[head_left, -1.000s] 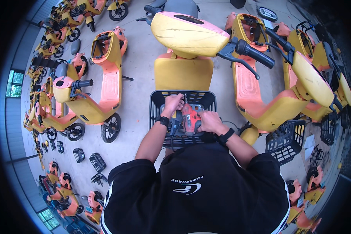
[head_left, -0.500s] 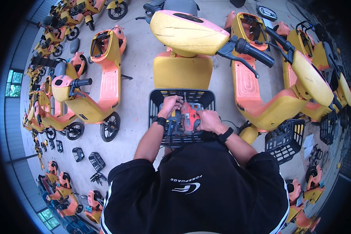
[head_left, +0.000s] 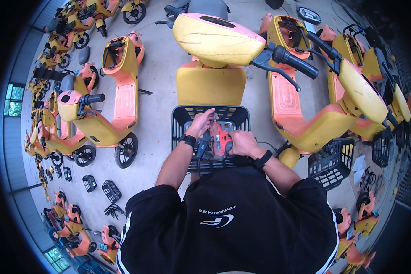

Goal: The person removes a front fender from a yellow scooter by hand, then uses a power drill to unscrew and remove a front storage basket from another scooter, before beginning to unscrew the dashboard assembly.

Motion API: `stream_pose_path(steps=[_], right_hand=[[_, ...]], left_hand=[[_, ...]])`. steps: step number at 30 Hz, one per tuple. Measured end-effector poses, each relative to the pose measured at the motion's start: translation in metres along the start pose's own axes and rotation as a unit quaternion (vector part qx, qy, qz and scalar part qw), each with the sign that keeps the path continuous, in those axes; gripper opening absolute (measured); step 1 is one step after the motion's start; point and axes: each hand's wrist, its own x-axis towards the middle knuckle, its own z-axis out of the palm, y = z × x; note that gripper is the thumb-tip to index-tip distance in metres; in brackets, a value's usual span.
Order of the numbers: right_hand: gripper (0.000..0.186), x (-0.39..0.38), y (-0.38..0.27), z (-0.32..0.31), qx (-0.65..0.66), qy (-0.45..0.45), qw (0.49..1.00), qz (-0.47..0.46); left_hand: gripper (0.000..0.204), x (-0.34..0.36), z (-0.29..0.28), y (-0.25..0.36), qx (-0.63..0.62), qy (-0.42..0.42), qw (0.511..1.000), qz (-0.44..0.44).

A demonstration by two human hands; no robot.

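Note:
My right hand grips a red power drill by its body, low inside a black plastic basket. The drill's narrow front end points away from me. At that tip my left hand is closed, with thumb and fingers pinched around the thin bit. Beside the drill, below my left hand, lies a dark tool or battery-like part with a cable; its kind is not clear. The basket sits at the front of a yellow and pink scooter.
Scooters stand on both sides, one at the left and one at the right. A handlebar grip juts out above the basket to the right. Loose black baskets lie on the floor, one at the right and one at the left.
My left hand has shifted slightly forward and its fingers have come onto the drill's tip. My right hand stays on the drill. The whole view has slid slightly.

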Motion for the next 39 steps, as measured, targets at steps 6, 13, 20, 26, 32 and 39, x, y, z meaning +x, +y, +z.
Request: stream_pose_path(steps=[6,13,20,26,32,39], right_hand=[[0.048,-0.004,0.000,-0.014,0.002,-0.017,1.000,-0.011],[0.042,-0.016,-0.006,-0.029,0.002,-0.071,0.996,-0.055],[0.039,-0.012,-0.005,-0.017,-0.023,-0.081,0.994,-0.069],[0.043,0.017,-0.016,0.004,-0.071,-0.116,0.989,-0.058],[0.048,0.025,-0.034,-0.008,-0.086,-0.136,0.986,-0.041],[0.046,0.040,-0.037,-0.007,-0.105,-0.170,0.979,-0.050]], left_hand=[[0.019,0.012,-0.006,-0.007,-0.022,-0.014,0.999,0.033],[0.017,0.005,-0.010,-0.013,-0.095,-0.023,0.995,-0.009],[0.021,-0.132,-0.039,0.039,0.020,0.089,0.968,0.233],[0.024,-0.236,-0.162,-0.055,-0.032,0.320,0.906,0.276],[0.027,-0.273,-0.199,-0.239,-0.252,0.439,0.854,0.120],[0.044,-0.242,-0.185,-0.431,-0.563,0.455,0.690,0.008]])
